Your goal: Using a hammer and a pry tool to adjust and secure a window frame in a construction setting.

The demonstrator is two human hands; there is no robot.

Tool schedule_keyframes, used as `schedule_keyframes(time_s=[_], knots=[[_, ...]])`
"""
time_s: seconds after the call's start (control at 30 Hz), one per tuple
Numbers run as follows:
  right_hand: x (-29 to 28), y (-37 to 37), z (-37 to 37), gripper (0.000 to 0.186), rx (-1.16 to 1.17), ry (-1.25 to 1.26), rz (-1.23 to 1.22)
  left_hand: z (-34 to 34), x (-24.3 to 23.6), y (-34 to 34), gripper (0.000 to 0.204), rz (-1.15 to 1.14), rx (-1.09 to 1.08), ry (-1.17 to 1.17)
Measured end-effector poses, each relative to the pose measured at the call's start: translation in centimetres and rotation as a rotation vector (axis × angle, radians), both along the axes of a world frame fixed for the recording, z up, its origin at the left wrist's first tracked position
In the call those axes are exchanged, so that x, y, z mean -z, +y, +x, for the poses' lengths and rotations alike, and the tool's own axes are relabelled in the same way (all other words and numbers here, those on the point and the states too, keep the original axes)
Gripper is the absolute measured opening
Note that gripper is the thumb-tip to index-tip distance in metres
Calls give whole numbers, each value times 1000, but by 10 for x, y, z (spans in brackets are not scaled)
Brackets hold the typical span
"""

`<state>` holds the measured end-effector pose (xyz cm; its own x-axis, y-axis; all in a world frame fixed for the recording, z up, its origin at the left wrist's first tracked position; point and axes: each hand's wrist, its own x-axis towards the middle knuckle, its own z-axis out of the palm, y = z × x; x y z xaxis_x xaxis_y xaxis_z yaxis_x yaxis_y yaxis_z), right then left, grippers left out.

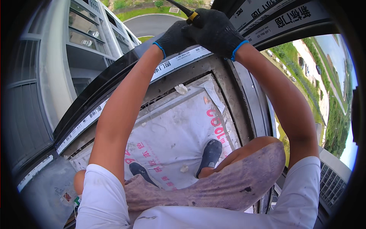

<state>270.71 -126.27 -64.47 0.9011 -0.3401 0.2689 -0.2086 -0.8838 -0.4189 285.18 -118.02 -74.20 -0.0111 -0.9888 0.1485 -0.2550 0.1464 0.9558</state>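
Both my hands are stretched out to the window frame at the far side and wear black gloves with blue cuffs. My right hand is closed round a tool with a black-and-yellow handle. Its dark, slim part points up and left over the outside; the kind of tool does not show. My left hand is close against the right one, above the frame's lower bar. The left fingers are mostly hidden behind the right glove. Film with dark print covers the frame bars.
White sheeting with pink print covers the floor under my dark shoes. A crumpled white scrap lies by the frame. Dark uprights with printed film stand at the right. Beyond the frame, a road lies far below, and a building rises at the left.
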Motion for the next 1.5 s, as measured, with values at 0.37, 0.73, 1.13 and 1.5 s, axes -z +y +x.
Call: schedule_keyframes(time_s=[0.37,0.73,1.13,1.5], knots=[[-11,23,5,35,158,150,132,9,13,5,6,-68,-175,-129],[-50,30,14,36,40,56,102,24,12,7,10,-686,-371,-862],[-57,35,13,39,117,193,17,-4,9,17,17,-513,-592,-640],[-47,31,15,36,77,175,40,-34,24,5,17,-516,-795,-274]])
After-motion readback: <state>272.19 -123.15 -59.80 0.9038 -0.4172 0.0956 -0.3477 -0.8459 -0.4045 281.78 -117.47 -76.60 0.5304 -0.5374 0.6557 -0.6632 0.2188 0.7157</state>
